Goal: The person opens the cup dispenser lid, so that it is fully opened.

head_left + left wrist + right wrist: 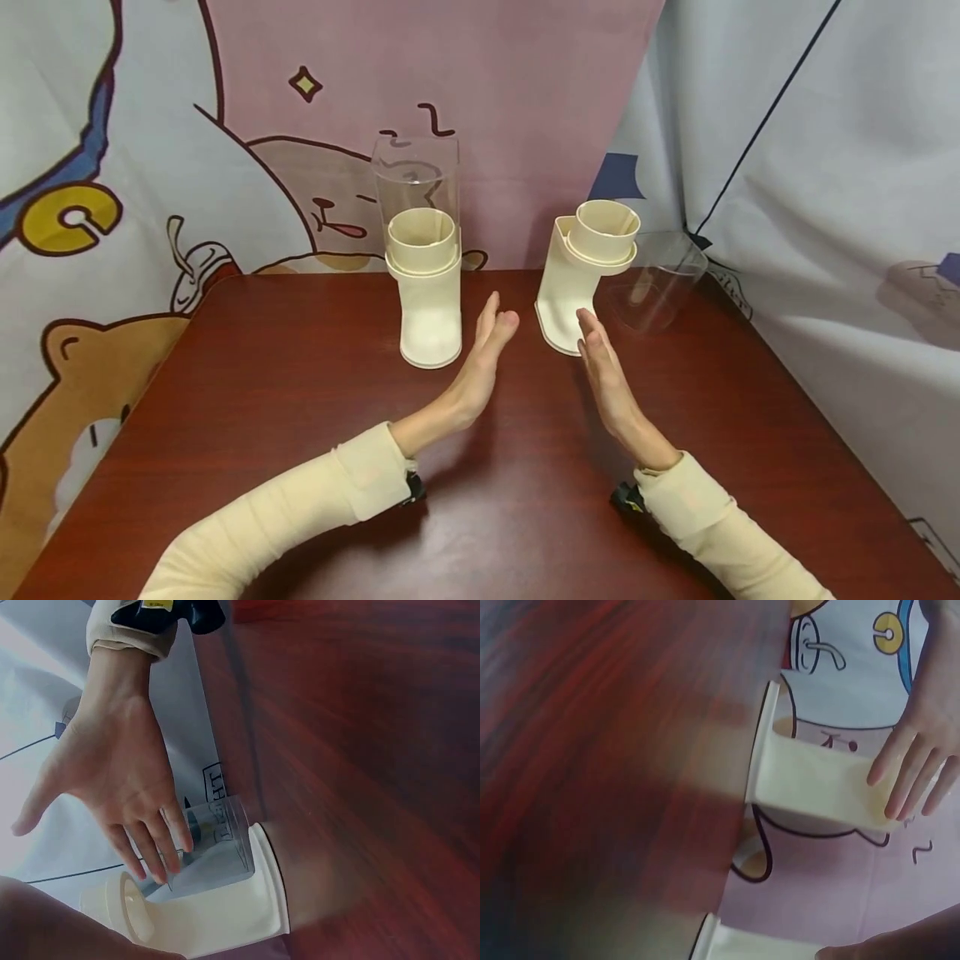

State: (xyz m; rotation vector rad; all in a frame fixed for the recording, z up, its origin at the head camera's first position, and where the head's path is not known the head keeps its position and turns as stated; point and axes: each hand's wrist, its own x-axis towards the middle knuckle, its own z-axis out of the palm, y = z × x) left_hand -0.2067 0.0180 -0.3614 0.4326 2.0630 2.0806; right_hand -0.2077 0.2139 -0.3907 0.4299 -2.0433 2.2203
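Both hands are held just above the table, palms facing each other with a gap between them. My left hand (477,367) has its fingers straight and holds nothing, beside a cream plastic stand (431,312) with a round collar on top. From behind that collar rises a tall clear container (416,171). Straight-fingered too, my right hand (611,387) is nearest to a second cream stand (561,287), its fingertips overlapping the base in the head view. The left wrist view shows the right hand's (124,761) bare palm; the left hand (930,742) appears in the right wrist view.
Behind the right-hand stand, near the table's far right corner, a second clear container (660,287) leans at an angle. The dark red wooden table (517,517) ends at a printed cloth (525,100) at the back, with more cloth (825,208) along the right side.
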